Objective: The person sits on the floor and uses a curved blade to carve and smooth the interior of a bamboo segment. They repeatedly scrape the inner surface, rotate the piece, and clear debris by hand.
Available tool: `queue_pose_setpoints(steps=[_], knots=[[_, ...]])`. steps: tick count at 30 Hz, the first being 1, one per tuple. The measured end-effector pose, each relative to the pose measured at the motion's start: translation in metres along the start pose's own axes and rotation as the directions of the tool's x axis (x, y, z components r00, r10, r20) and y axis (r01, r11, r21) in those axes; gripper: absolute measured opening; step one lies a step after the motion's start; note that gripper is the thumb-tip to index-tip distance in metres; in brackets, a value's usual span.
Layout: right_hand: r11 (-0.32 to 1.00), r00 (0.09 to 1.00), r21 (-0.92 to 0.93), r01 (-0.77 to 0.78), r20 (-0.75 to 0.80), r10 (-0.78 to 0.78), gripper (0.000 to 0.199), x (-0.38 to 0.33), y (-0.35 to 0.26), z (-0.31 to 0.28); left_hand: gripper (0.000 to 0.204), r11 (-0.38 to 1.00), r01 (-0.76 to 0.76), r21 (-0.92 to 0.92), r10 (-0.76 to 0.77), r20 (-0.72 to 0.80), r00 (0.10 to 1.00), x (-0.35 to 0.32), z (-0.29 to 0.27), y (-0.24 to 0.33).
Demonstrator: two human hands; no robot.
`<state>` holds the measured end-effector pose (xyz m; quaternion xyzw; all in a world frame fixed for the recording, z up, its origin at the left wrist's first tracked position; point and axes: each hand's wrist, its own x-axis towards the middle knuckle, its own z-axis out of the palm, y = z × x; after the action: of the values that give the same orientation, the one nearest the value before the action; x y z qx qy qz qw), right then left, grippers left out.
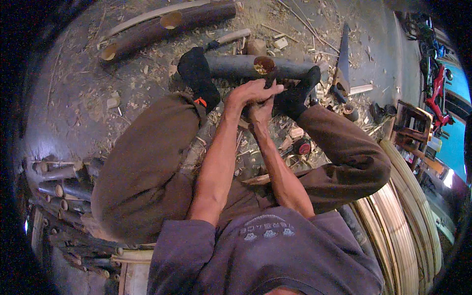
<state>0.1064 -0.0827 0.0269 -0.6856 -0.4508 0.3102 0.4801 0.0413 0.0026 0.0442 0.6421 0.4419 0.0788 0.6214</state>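
Both my hands meet in front of a grey log (231, 66) that lies crosswise between my black-socked feet. A round notch (264, 64) with a reddish-brown inside is cut in its upper side. My right hand (260, 109) is closed around the handle end of a dark, narrow, chisel-like tool (270, 82), which points at the notch. Just above it, my left hand (251, 92) bears on the same tool, its thumb side reaching to the right. The fingers and wrists hide most of the handle.
Beyond my left foot lies a longer dark log (199, 22) with notches. A handsaw (343, 61) rests at the right, near a red round-ended object (301, 146). Wood chips litter the floor. Stacked poles (59, 204) stand left, bundled pale strips (400, 216) right.
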Motion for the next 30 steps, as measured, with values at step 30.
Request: queue_pose_setpoints(steps=[30], knots=[[0.985,0.882,-0.126,-0.115,0.443,0.16,0.069,0.076,-0.017,-0.092,0.07,0.973,0.06,-0.222,-0.137,-0.349,0.927,0.037,0.045,0.051]])
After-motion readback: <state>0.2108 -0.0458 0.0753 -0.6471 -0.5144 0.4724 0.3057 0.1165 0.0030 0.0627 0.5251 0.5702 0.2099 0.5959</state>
